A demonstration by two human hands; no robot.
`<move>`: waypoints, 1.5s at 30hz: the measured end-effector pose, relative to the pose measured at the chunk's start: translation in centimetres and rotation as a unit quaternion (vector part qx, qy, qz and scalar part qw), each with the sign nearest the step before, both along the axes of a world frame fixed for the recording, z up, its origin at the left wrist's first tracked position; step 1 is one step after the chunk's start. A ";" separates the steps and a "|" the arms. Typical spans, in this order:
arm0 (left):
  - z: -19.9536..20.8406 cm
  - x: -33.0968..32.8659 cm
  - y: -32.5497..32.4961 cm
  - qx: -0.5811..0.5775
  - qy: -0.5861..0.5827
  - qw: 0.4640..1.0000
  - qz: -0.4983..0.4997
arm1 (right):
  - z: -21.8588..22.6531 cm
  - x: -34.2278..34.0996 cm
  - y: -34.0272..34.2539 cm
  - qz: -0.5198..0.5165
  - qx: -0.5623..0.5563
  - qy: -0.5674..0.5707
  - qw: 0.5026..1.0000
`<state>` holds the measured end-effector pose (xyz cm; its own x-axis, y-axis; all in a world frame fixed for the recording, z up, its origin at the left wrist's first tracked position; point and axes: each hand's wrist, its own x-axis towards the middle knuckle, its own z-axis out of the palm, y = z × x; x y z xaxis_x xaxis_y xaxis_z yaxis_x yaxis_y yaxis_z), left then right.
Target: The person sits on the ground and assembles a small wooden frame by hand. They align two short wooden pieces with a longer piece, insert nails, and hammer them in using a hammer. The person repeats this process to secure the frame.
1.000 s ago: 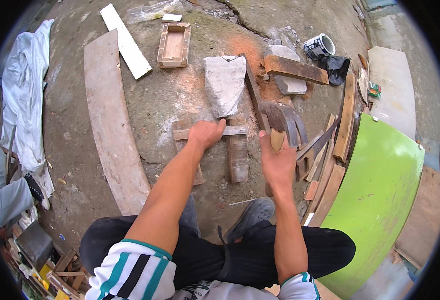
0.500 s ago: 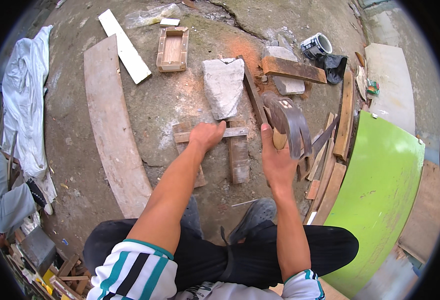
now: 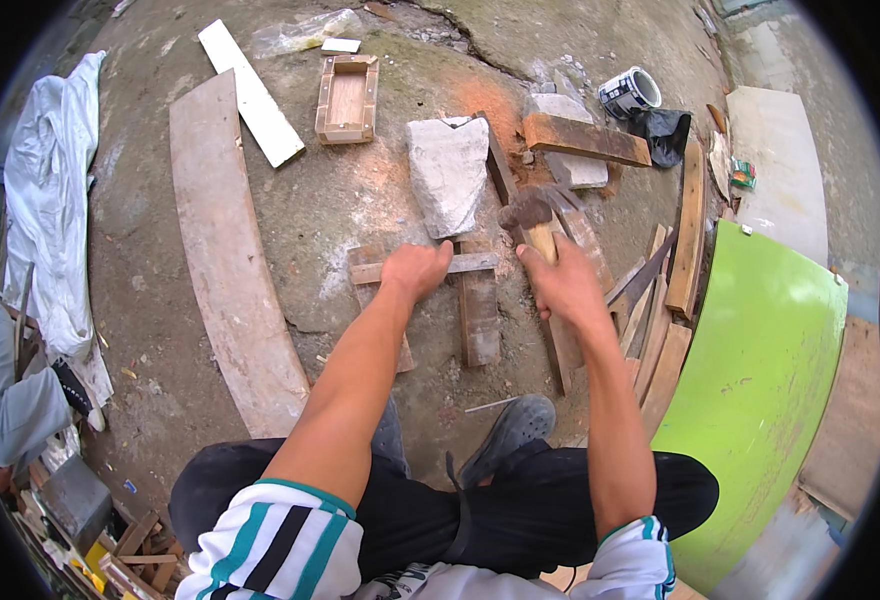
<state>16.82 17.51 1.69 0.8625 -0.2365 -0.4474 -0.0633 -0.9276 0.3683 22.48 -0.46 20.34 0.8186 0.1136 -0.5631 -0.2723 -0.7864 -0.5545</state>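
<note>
My left hand (image 3: pixel 418 270) is closed over the middle of a short wooden strip (image 3: pixel 474 263), pressing it across two boards. One is the right board (image 3: pixel 479 325); the left board (image 3: pixel 365 290) is partly hidden under my hand and forearm. Whether a nail sits between my fingers is too small to tell. My right hand (image 3: pixel 568 285) grips a hammer by its pale wooden handle (image 3: pixel 541 243). The rusty hammer head (image 3: pixel 527 213) hangs in the air to the right of the strip, apart from it. Just beyond the strip lies a rough concrete block (image 3: pixel 448 170).
A small wooden frame box (image 3: pixel 347 100) lies beyond, with a long board (image 3: pixel 222 240) at left. Right of me are stacked wood strips (image 3: pixel 668 360), a handsaw blade (image 3: pixel 650 268) and a green panel (image 3: pixel 755 390). Another person's leg (image 3: pixel 20 390) shows at far left.
The hammer, blurred and tilted to the right before, has turned so its head points up and left. My right hand has shifted slightly right. The left hand stays on the strip.
</note>
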 end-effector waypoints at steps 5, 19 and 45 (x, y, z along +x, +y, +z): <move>0.0 0.2 0.0 -0.006 0.011 1.000 0.008 | 0.5 2.1 0.6 0.054 0.023 0.010 0.998; -1.6 0.0 -0.6 -0.037 0.000 0.999 -0.003 | -7.3 0.1 -3.8 0.268 -0.116 -0.015 0.956; -1.3 -0.1 0.1 -0.022 -0.019 1.000 -0.007 | -16.3 -6.6 -8.2 0.105 0.078 -0.429 0.894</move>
